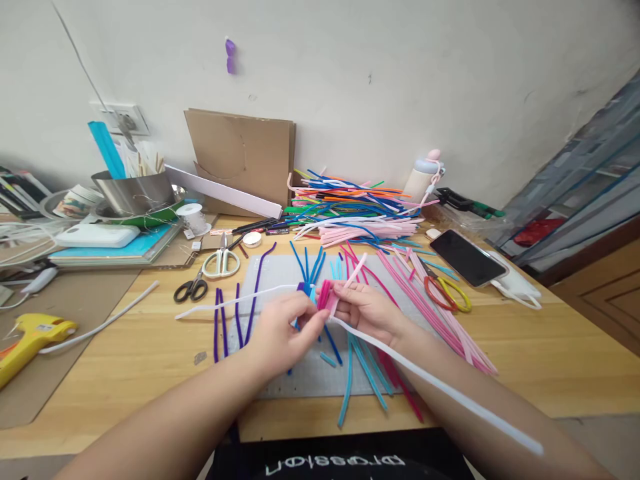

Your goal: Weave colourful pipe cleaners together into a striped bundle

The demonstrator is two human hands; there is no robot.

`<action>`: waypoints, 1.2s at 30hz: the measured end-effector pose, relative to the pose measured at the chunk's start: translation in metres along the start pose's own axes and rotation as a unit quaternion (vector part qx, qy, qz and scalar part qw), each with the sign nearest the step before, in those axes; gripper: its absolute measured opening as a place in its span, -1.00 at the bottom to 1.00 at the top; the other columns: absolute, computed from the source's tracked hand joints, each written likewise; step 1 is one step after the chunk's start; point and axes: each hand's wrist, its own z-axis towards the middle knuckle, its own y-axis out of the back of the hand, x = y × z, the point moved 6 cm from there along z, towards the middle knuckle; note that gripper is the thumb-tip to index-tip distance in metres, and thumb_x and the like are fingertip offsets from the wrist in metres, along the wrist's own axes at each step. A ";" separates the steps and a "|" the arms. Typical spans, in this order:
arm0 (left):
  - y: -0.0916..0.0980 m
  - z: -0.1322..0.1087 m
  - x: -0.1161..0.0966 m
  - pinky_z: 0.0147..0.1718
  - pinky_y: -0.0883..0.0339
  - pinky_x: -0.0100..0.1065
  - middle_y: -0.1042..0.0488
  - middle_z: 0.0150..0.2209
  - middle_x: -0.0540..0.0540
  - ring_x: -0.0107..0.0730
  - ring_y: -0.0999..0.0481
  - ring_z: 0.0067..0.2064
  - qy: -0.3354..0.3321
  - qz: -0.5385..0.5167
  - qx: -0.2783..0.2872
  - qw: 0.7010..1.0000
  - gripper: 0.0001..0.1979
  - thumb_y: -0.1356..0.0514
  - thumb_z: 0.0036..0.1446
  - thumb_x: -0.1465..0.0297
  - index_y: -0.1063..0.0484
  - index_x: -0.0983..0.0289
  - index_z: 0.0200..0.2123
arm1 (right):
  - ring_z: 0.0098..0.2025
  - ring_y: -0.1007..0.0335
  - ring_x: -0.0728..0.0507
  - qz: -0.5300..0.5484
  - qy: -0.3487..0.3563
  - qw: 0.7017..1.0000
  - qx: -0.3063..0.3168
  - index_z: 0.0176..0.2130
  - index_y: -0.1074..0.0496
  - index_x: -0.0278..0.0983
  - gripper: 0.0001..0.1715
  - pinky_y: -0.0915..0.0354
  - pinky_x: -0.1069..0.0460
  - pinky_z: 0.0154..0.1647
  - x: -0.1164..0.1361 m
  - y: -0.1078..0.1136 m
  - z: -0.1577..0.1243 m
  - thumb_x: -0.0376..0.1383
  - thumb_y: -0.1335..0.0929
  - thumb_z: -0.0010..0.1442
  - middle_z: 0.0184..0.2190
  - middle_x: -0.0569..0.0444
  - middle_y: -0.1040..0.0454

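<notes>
My left hand (285,327) and my right hand (367,310) meet over the grey cutting mat, closed on a small woven strip of pipe cleaners (324,295). Magenta, light pink, purple and blue show in it. A long white pipe cleaner (430,380) runs out of the strip over my right forearm. Another white end (230,303) reaches out to the left. Fingers hide part of the weave. Beneath lie light blue pipe cleaners (367,373) and dark blue ones (313,267). Purple pipe cleaners (237,313) are left of my left hand.
White-handled scissors (221,263) and black-handled scissors (191,289) lie left; red-and-yellow scissors (447,293) lie right beside pink pipe cleaners (425,300). A yellow glue gun (35,340) rests far left. Behind are a mixed pipe cleaner pile (355,207), a phone (467,257) and cardboard (240,153).
</notes>
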 end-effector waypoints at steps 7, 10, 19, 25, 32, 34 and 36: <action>-0.055 -0.026 0.017 -0.75 0.24 -0.56 -0.37 -0.49 0.02 -0.63 -0.24 -0.63 0.404 -0.463 0.254 0.747 -0.62 -0.18 -0.02 0.07 -0.41 0.32 -0.40 | -0.41 -0.48 -0.01 0.025 0.006 1.000 0.005 -0.28 -0.45 -0.32 -0.88 -0.39 0.11 -0.32 0.000 -0.003 -0.001 -0.38 -0.38 0.09 -0.40 0.03 -0.56; -0.064 -0.027 0.027 -0.76 0.27 -0.60 -0.30 -0.54 -0.02 -0.68 -0.21 -0.65 0.437 -0.518 0.170 0.716 -0.57 -0.20 -0.06 0.04 -0.35 0.35 -0.48 | -0.38 -0.46 -0.02 0.003 0.017 1.000 0.019 -0.30 -0.47 -0.33 -0.85 -0.35 0.10 -0.30 -0.002 -0.006 -0.001 -0.32 -0.41 0.06 -0.37 0.01 -0.55; -0.053 -0.016 0.044 -0.78 0.05 -0.53 -0.40 -0.56 0.04 -0.58 -0.27 -0.67 0.350 -0.406 -0.004 0.844 -0.60 -0.22 -0.06 0.08 -0.41 0.36 -0.42 | -0.49 -0.26 0.04 -0.097 0.051 0.993 0.048 -0.38 -0.49 -0.33 -0.78 -0.17 0.10 -0.42 -0.007 -0.008 -0.001 -0.20 -0.42 0.03 -0.52 0.13 -0.43; -0.049 -0.012 0.047 -0.76 0.06 -0.52 -0.42 -0.55 0.03 -0.63 -0.20 -0.67 0.318 -0.432 -0.053 0.842 -0.66 -0.26 -0.06 0.17 -0.45 0.37 -0.41 | -0.49 -0.25 0.05 -0.098 0.056 0.992 0.057 -0.38 -0.43 -0.34 -0.73 -0.14 0.13 -0.45 -0.009 -0.011 -0.001 -0.16 -0.41 0.04 -0.54 0.14 -0.38; -0.042 -0.009 0.051 -0.76 0.06 -0.53 -0.41 -0.55 0.06 -0.61 -0.23 -0.65 0.318 -0.425 -0.071 0.845 -0.66 -0.24 -0.02 0.18 -0.46 0.40 -0.46 | -0.44 -0.37 0.03 -0.082 0.071 0.994 -0.017 -0.36 -0.41 -0.35 -0.67 -0.21 0.13 -0.43 -0.002 -0.003 -0.001 -0.20 -0.48 -0.09 -0.51 0.11 -0.44; -0.041 -0.010 0.051 -0.75 0.05 -0.53 -0.41 -0.54 0.08 -0.59 -0.26 -0.63 0.322 -0.423 -0.072 0.844 -0.66 -0.24 -0.02 0.18 -0.47 0.40 -0.45 | -0.43 -0.37 0.03 -0.078 0.063 0.995 -0.008 -0.35 -0.43 -0.35 -0.67 -0.21 0.14 -0.43 -0.003 -0.003 0.000 -0.22 -0.49 -0.10 -0.51 0.11 -0.45; -0.041 -0.010 0.050 -0.74 0.05 -0.53 -0.42 -0.53 0.09 -0.58 -0.28 -0.61 0.322 -0.425 -0.064 0.844 -0.67 -0.23 -0.01 0.18 -0.48 0.39 -0.43 | -0.45 -0.36 0.03 -0.089 0.063 0.994 -0.001 -0.36 -0.44 -0.35 -0.69 -0.19 0.14 -0.46 -0.004 -0.004 0.000 -0.22 -0.49 -0.11 -0.52 0.11 -0.45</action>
